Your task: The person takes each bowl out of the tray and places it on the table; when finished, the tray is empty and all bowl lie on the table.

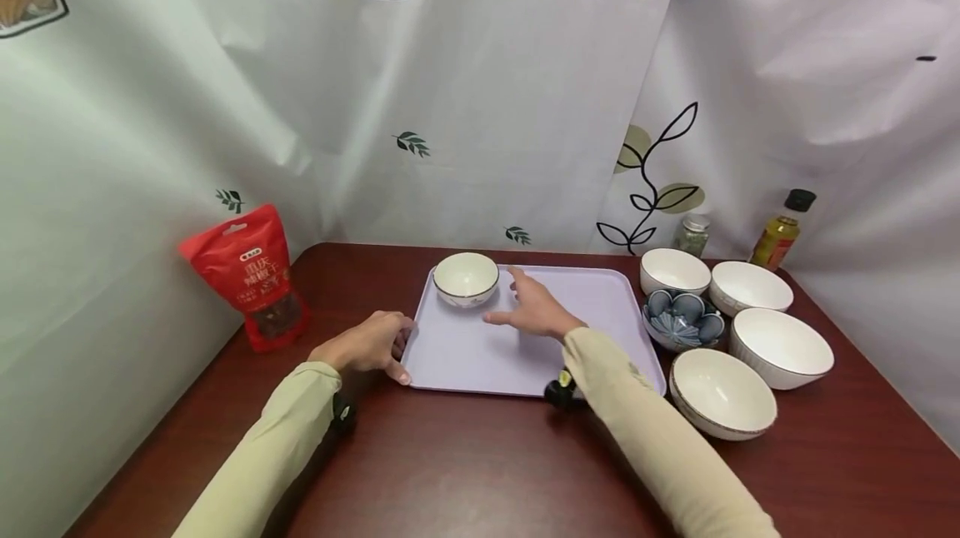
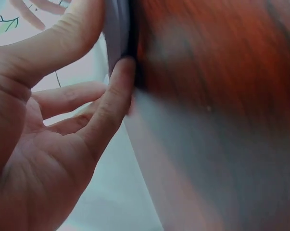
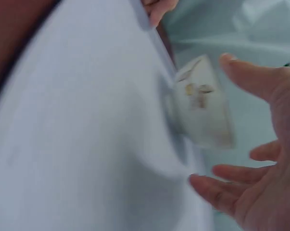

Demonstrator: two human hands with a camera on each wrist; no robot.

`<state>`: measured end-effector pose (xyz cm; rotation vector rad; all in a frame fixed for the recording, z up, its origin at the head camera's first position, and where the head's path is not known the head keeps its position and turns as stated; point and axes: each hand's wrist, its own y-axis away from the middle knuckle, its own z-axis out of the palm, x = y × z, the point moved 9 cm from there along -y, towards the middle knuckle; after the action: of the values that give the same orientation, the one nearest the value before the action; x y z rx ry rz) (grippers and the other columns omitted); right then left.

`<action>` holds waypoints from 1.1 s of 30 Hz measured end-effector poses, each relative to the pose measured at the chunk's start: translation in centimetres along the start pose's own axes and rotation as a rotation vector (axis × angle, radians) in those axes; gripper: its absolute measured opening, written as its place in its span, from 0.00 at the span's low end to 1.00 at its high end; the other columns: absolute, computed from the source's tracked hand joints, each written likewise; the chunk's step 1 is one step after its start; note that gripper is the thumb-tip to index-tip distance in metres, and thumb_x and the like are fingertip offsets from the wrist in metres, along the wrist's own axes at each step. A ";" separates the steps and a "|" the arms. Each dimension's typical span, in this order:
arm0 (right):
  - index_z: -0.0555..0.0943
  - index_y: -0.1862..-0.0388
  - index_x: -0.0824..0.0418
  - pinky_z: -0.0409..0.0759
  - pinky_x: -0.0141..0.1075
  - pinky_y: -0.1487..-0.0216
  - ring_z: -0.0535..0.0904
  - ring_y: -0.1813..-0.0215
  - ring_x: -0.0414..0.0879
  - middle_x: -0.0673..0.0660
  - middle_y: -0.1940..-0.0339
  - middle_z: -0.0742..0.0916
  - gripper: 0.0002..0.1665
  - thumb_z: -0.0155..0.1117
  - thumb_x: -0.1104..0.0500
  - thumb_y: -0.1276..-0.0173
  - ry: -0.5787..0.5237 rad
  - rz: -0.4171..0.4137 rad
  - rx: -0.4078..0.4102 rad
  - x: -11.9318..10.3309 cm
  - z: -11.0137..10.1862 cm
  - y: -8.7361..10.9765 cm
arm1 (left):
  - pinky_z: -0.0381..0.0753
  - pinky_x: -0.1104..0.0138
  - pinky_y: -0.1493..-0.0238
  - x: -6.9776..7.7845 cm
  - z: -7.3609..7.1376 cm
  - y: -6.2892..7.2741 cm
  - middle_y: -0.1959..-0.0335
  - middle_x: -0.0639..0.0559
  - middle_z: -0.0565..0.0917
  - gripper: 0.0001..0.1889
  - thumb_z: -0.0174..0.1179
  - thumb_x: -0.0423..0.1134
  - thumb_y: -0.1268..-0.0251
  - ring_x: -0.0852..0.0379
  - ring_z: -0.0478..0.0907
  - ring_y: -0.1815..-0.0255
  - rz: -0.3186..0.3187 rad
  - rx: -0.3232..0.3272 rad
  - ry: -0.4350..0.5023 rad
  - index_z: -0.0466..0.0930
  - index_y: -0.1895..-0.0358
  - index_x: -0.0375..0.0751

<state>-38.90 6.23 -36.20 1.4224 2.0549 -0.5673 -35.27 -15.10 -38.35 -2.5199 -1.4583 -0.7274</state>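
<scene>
A lilac tray (image 1: 480,346) lies flat in the middle of the dark red desk (image 1: 465,455), and a small white bowl (image 1: 466,278) stands upright in its far left corner. The left hand (image 1: 367,345) is at the tray's near left edge: the left wrist view shows the thumb and a fingertip (image 2: 117,86) pinching the rim of the tray (image 2: 117,33) between them, the other fingers loosely bent behind. The right hand (image 1: 534,311) hovers over the middle of the tray, just right of the small white bowl and apart from it. Its fingers are spread and nearly straight, with nothing in its grasp; the right wrist view, though blurred, shows the bowl (image 3: 202,103) lying in front of the open palm with a gap between it and the fingertips (image 3: 207,185).

On the desk to the right of the tray stand five more bowls: a blue patterned bowl (image 1: 682,317) just beside the tray's right edge, and four white bowls (image 1: 750,330) around it, two farther, one to its right and one nearer. Behind them, by the curtain, stand a small glass jar (image 1: 692,234) and an oil bottle (image 1: 782,230) with a black cap. On the far left a red pouch (image 1: 249,276) leans against the curtain (image 1: 480,88).
</scene>
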 end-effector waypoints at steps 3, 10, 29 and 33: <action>0.50 0.19 0.68 0.69 0.54 0.23 0.69 0.25 0.62 0.71 0.25 0.70 0.63 0.76 0.46 0.40 -0.066 0.017 0.061 -0.2 1.0 -1.9 | 0.89 0.63 0.57 -0.3 0.1 0.1 0.57 0.39 0.82 0.43 0.84 0.35 0.64 0.55 0.86 0.62 -0.004 0.002 0.045 0.73 0.40 0.20; 0.50 0.20 0.69 0.66 0.52 0.21 0.66 0.23 0.61 0.69 0.23 0.68 0.67 0.81 0.48 0.47 -0.224 0.034 0.146 -0.6 2.2 -4.7 | 0.89 0.62 0.54 -0.7 0.2 -0.1 0.55 0.40 0.82 0.53 0.84 0.37 0.63 0.54 0.86 0.59 -0.010 -0.015 0.051 0.64 0.32 0.19; 0.59 0.21 0.64 0.72 0.51 0.26 0.71 0.28 0.60 0.65 0.26 0.73 0.70 0.87 0.47 0.59 -0.304 0.135 0.279 1.1 1.9 -4.9 | 0.89 0.63 0.55 -0.7 0.4 -0.3 0.56 0.40 0.84 0.56 0.84 0.40 0.62 0.56 0.85 0.60 -0.009 -0.038 0.020 0.61 0.29 0.19; 0.61 0.22 0.63 0.73 0.50 0.26 0.72 0.28 0.58 0.64 0.27 0.74 0.69 0.87 0.47 0.60 -0.303 0.140 0.284 1.7 1.3 -4.3 | 0.88 0.63 0.56 -0.8 0.7 -0.2 0.57 0.40 0.83 0.55 0.84 0.38 0.63 0.55 0.85 0.61 -0.010 -0.041 0.040 0.62 0.30 0.18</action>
<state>-43.13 5.07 -38.21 1.5170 1.6715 -0.9800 -35.56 -15.35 -39.34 -2.5145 -1.4593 -0.8127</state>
